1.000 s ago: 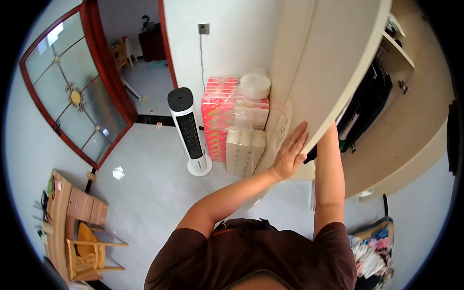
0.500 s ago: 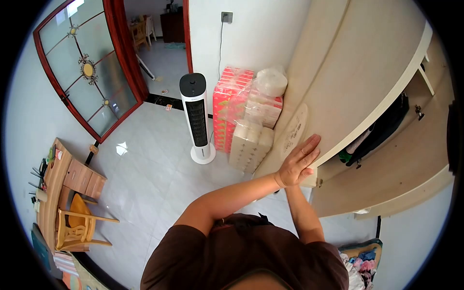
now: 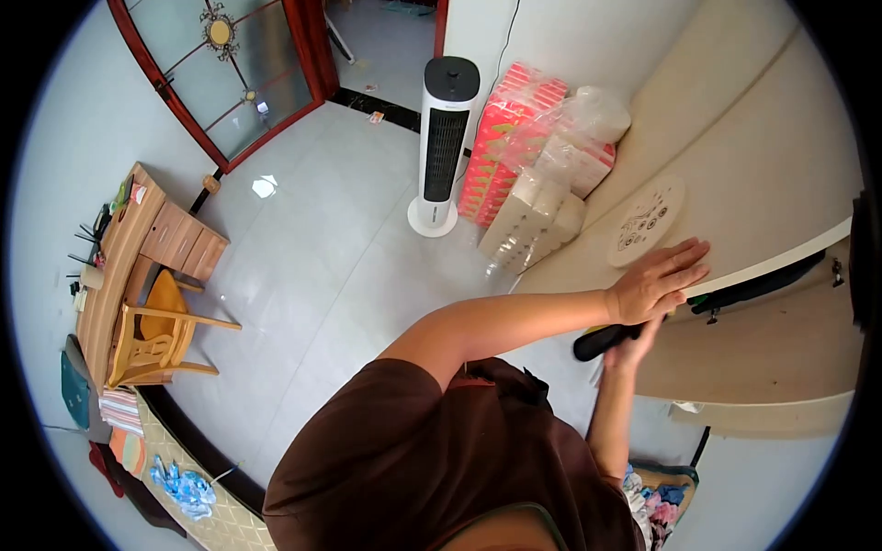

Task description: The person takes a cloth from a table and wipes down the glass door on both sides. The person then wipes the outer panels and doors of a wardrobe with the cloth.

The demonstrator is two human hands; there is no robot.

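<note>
My left hand (image 3: 657, 280) lies with its fingers stretched out on the pale wardrobe door (image 3: 735, 165), near its edge and beside a printed oval emblem (image 3: 648, 220). Just below it, my right hand (image 3: 634, 347) is wrapped round a tool with a thick black handle (image 3: 602, 342). Bits of yellow show near the tool; its working end is hidden by my hands, so its exact kind is unclear. Behind the door edge, dark clothes (image 3: 758, 285) are partly visible inside the wardrobe. Small metal fittings (image 3: 837, 272) sit on the inner panel.
A white tower fan (image 3: 444, 147) stands on the tiled floor, beside plastic-wrapped paper packs (image 3: 524, 156) along the wall. To the left are a wooden desk (image 3: 129, 257) and chair (image 3: 156, 331). A basket of clothes (image 3: 661, 500) is at lower right.
The view has shifted, and things on the floor appear higher and farther right. My right hand, earlier hidden behind the left, now shows with the black-handled tool. Less of the wardrobe's inside is visible.
</note>
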